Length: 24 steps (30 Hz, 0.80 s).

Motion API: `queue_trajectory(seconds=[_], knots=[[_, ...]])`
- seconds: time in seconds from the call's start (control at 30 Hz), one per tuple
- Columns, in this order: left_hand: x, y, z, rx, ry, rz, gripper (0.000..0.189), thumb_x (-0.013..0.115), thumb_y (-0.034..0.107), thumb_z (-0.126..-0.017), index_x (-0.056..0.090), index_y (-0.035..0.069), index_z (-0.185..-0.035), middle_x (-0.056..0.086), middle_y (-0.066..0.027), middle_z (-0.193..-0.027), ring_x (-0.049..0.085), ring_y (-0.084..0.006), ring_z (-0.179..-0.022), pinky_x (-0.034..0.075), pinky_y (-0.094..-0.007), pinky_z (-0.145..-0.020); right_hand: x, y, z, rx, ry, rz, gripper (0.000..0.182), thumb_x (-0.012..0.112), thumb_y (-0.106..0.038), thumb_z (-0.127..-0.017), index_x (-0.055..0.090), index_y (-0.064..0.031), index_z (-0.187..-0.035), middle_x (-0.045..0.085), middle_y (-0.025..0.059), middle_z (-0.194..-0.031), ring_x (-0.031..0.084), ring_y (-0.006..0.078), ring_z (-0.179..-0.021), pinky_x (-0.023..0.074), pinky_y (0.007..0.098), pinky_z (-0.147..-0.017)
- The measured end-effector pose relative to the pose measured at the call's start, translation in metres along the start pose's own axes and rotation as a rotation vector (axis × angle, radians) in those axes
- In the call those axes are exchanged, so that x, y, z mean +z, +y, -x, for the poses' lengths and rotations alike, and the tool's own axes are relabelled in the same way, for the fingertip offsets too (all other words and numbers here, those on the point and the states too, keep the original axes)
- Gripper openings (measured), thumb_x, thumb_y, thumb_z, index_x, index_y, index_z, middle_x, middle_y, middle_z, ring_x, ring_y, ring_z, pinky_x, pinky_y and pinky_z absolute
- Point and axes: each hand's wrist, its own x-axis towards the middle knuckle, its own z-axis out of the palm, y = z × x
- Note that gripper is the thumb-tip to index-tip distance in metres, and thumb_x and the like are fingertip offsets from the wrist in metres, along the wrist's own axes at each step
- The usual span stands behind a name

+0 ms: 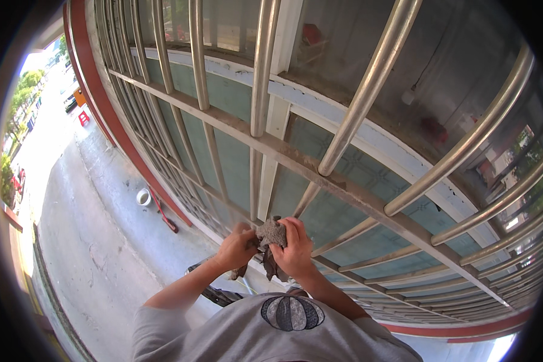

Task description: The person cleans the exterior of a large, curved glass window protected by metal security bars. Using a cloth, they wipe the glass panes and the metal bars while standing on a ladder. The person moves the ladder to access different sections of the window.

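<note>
A bunched, dirty grey-brown cloth (272,235) is between my two hands, close to my chest, with darker folds hanging below. My left hand (237,246) grips its left side, fingers curled in. From the right, my right hand (294,246) holds the thicker part, thumb and fingers around it. Just beyond the hands stands a metal window grille (294,156) of round tubes through a flat crossbar. Brown dirt coats parts of the crossbar. Whether the cloth touches the grille's lower rail cannot be told.
Behind the grille are frosted panes (228,97) in a white frame. A white bucket (143,197) and a red-handled tool (163,212) are on the concrete floor at left. A red stool (83,118) stands farther off. A dark, partly hidden object (221,296) lies below my left forearm.
</note>
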Motion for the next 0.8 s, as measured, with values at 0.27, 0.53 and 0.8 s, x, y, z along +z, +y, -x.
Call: queue_trajectory(seconds=[0.27, 0.53, 0.8], knots=[[0.015, -0.034, 0.009, -0.101, -0.172, 0.635, 0.047, 0.066, 0.016, -0.075, 0.049, 0.007, -0.118, 0.055, -0.0057, -0.110, 0.052, -0.0169, -0.102, 0.042, -0.0330, -0.089, 0.039, -0.014, -0.011, -0.016, -0.335, -0.235, 0.054, 0.062, -0.007, -0.064, 0.046, -0.0011, -0.115, 0.043, 0.0188, -0.116, 0.045, 0.0370, -0.109, 0.0380, 0.0409, -0.094], [0.013, -0.050, 0.016, -0.160, 0.023, 1.020, 0.038, 0.058, 0.010, -0.082, 0.050, 0.002, -0.119, 0.056, -0.0076, -0.116, 0.054, -0.0222, -0.105, 0.042, -0.0336, -0.093, 0.037, -0.014, -0.009, -0.019, -0.272, -0.403, 0.046, 0.060, -0.015, -0.081, 0.045, 0.0023, -0.120, 0.051, 0.0208, -0.114, 0.049, 0.0379, -0.105, 0.0376, 0.0392, -0.094], [-0.004, -0.011, 0.017, -0.341, -0.009, 1.756, 0.054, 0.058, 0.027, -0.079, 0.044, 0.006, -0.126, 0.049, -0.0087, -0.128, 0.043, -0.0266, -0.120, 0.029, -0.0432, -0.104, 0.031, 0.040, 0.074, 0.266, -0.395, -0.292, 0.025, 0.059, -0.011, -0.084, 0.054, 0.0011, -0.105, 0.060, 0.0101, -0.087, 0.059, 0.0197, -0.076, 0.0492, 0.0304, -0.071]])
